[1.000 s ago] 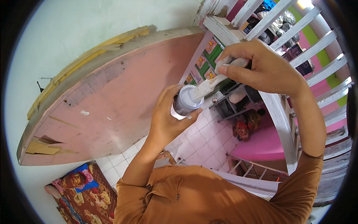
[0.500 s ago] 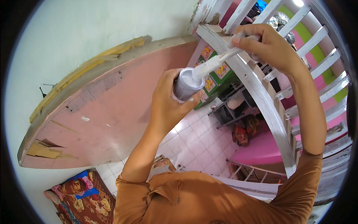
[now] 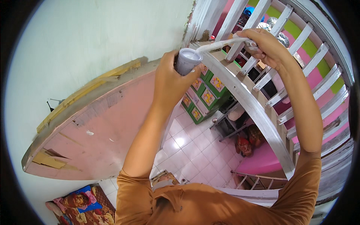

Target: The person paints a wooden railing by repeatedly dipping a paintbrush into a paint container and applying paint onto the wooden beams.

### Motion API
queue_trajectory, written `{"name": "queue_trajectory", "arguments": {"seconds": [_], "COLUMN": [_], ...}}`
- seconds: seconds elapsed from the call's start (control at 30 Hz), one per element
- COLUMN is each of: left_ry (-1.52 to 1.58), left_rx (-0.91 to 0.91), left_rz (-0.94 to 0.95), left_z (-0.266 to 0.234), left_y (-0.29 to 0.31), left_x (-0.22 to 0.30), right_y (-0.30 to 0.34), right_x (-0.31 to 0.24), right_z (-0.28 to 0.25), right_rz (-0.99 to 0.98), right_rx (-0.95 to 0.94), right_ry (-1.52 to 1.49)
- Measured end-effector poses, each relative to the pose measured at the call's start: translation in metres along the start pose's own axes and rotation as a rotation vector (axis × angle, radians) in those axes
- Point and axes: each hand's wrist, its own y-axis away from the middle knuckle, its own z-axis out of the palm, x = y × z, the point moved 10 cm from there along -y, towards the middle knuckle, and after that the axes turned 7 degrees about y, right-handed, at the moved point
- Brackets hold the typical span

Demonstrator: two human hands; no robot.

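Both hands have risen toward twelve o'clock since the earlier frames, and the cup now sits higher, close against the railing.

The left hand (image 3: 170,80) wraps its fingers (image 3: 195,71) around a small grey cup (image 3: 187,60), thumb side hidden behind it; the grip is closed on the cup's wall. The cup stands nearly upright, its open top showing white paint inside. It lies at about twelve o'clock in the view, just beside the curved white rail (image 3: 247,101).

The right hand (image 3: 268,47), at one o'clock, pinches the handle of a brush (image 3: 221,44) between thumb and fingers. The brush runs toward nine o'clock from that hand, coated white, and its tip dips into the mouth of the cup.

Outward from the hands, white balusters (image 3: 279,71) fan toward two and three o'clock, some with worn paint. Both forearms come up from six o'clock, out of orange sleeves (image 3: 195,204).

Below the rail, far down, a tiled floor (image 3: 187,146) shows at the centre, with a green cabinet (image 3: 204,95) beside it. A pink surface (image 3: 262,161) lies at four o'clock. At nine o'clock a pink slab (image 3: 101,131) with chipped edges slants across a pale green wall (image 3: 93,41). A patterned cloth (image 3: 78,206) lies at seven o'clock.
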Motion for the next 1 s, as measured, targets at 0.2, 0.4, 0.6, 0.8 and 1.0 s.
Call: {"name": "queue_trajectory", "arguments": {"seconds": [0.2, 0.4, 0.6, 0.8, 1.0], "left_ry": [-0.013, 0.044, -0.008, -0.021, -0.030], "left_rx": [0.041, -0.010, -0.040, -0.070, -0.066], "left_rz": [0.049, -0.057, -0.086, -0.081, -0.173], "left_z": [0.002, 0.003, -0.012, -0.027, -0.042], "left_y": [0.000, 0.032, 0.070, 0.101, 0.133], "left_x": [-0.009, -0.016, -0.019, -0.012, -0.022], "right_y": [-0.027, -0.053, -0.051, -0.064, -0.075], "right_x": [0.003, -0.010, -0.038, -0.043, -0.068], "right_z": [-0.020, 0.005, 0.074, 0.121, 0.134], "right_rz": [-0.047, -0.188, -0.602, -0.716, -0.712], "right_rx": [0.193, 0.325, 0.438, 0.343, 0.304], "right_ry": [-0.036, 0.229, 0.716, 1.061, 1.278]}}
